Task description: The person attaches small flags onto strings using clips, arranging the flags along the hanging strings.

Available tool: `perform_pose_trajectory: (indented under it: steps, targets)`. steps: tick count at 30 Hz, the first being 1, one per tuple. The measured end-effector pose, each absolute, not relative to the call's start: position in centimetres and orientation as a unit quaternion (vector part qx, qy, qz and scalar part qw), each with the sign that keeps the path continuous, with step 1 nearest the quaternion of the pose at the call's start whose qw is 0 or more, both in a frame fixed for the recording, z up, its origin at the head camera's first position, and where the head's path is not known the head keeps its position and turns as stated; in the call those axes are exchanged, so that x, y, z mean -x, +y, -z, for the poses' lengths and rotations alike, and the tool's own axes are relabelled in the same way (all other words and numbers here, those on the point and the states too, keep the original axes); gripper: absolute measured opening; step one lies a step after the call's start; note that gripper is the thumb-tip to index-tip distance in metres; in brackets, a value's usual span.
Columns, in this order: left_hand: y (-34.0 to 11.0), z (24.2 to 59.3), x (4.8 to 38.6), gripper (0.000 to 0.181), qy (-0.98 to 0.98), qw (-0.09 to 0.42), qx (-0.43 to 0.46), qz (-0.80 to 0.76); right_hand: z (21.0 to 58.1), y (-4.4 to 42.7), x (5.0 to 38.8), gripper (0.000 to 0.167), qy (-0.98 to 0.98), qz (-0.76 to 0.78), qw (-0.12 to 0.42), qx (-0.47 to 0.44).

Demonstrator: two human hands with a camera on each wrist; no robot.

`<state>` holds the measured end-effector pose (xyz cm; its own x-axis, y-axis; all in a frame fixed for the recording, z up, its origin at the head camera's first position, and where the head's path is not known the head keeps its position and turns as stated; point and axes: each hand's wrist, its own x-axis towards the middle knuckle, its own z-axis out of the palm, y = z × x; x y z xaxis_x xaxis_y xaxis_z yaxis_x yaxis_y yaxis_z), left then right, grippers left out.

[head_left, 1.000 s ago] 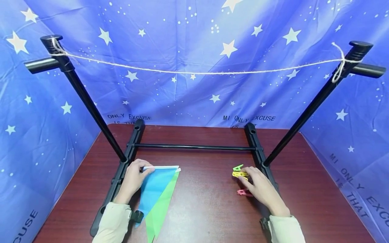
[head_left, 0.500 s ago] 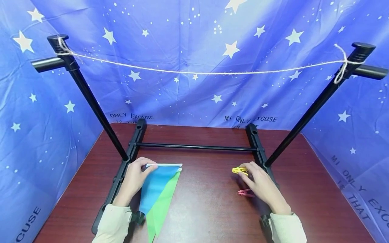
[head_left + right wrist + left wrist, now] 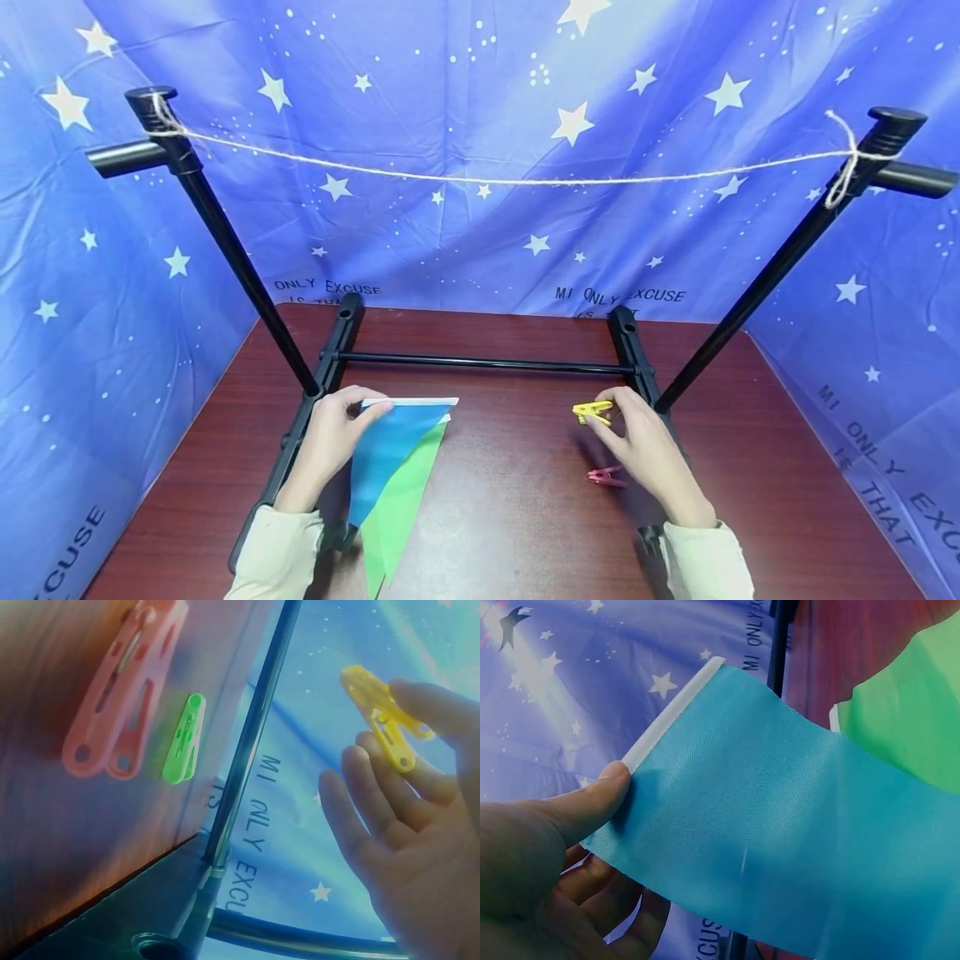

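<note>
In the head view my left hand pinches one corner of a blue triangular pennant by its white-banded top edge. The left wrist view shows the thumb on the blue cloth, which hangs curved away from the hand. Partly beneath it lie green pennants on the table. Over at the right, my right hand holds a yellow clothespin between thumb and fingers, raised above the tabletop. A pink clothespin rests on the table near that hand. A green clothespin lies beyond it in the right wrist view.
A black stand has a left post, a right post and a low crossbar. White string stretches between the post tops, sagging slightly. Starry blue cloth surrounds the dark red table at the back and sides.
My left hand has lifted the blue pennant's top edge slightly up and away. The right hand has raised the yellow clothespin from the table; the green clothespin is now hidden in the head view.
</note>
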<state>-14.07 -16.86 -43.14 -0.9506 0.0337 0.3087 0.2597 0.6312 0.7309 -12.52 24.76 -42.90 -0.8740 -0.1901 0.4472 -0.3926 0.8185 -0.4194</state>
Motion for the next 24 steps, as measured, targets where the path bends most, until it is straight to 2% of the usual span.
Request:
perform_pose_trajectory:
  steps: [13, 19, 24]
  targets:
    - [-17.1, 42.3, 14.4, 0.014, -0.885, 0.158, 0.094, 0.427, 41.7, 24.5, 12.7, 0.027, -0.924, -0.269, 0.201, -0.183]
    - [-17.3, 41.7, 14.6, 0.017, -0.887, 0.154, 0.092, 0.426, 41.0, 23.9, 12.9, 0.026, -0.923, -0.266, 0.201, -0.193]
    - [-17.6, 41.2, 14.7, 0.019, -0.882, 0.156, 0.088, 0.436, 40.1, 23.4, 13.3, 0.034, -0.917, -0.282, 0.197, -0.202]
